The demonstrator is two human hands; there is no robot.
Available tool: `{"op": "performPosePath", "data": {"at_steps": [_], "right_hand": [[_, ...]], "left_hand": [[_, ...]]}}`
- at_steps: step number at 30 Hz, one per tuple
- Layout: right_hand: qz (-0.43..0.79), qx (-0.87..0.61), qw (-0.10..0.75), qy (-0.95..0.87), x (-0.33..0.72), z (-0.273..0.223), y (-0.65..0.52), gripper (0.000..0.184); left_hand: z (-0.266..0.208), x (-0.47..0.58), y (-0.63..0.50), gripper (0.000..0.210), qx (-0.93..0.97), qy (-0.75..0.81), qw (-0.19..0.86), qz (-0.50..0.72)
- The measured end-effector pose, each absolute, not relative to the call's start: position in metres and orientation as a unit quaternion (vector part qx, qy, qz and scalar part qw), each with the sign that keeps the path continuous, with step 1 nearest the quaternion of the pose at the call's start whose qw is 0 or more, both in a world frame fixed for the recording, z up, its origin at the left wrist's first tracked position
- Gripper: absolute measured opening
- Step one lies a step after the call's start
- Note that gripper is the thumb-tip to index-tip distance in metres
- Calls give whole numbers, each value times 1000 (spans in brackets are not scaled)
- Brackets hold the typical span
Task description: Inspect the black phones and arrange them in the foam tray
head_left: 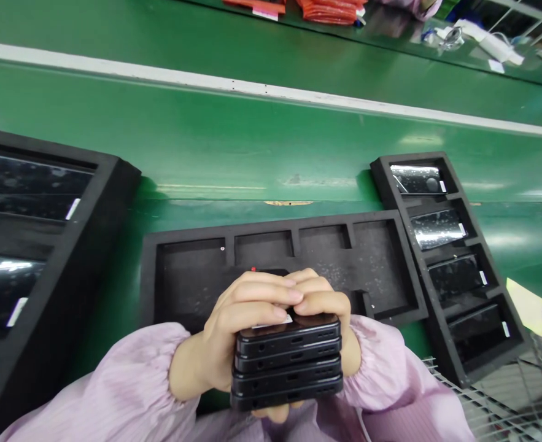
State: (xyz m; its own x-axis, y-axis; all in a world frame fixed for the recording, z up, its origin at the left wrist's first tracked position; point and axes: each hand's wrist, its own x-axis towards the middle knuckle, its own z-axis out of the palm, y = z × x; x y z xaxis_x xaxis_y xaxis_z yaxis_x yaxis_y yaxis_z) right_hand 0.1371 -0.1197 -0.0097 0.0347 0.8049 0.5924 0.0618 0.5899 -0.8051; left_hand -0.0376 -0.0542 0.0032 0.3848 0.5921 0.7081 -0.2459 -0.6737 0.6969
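A stack of several black smartphones (289,368) is held between both hands, close in front of my body. My left hand (236,313) wraps the stack's left side, its fingers lying over the top phone. From the right, my right hand (326,302) grips the stack, and the fingertips of both hands meet on top. Some fingers also show beneath the bottom phone. The phones' short edges, with their ports, face me. Just beyond the hands lies a black foam tray (266,227) with compartments; the hands hide part of it.
On the right, another black foam tray (476,242) holds several phones with white labels. A larger black tray (109,202) with phones stands at left. Red packets (330,11) lie across the green bench (234,147). Yellow paper (527,305) and a wire rack (487,408) are at right.
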Motion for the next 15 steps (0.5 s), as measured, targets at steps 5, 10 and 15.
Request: {"op": "performPosePath", "data": {"at_steps": [5,10,15], "right_hand": [[265,-327,643,-640,137,-12,-111,26],[224,-304,672,-636,132,-17,-104,22],[237,-313,673,-627,131,-16,-106,23]], "left_hand": [[5,-31,-52,48,732,116,367,562],[1,-25,-54,44,720,119,370,575],[-8,-23,-61,45,684,114,386,608]]}}
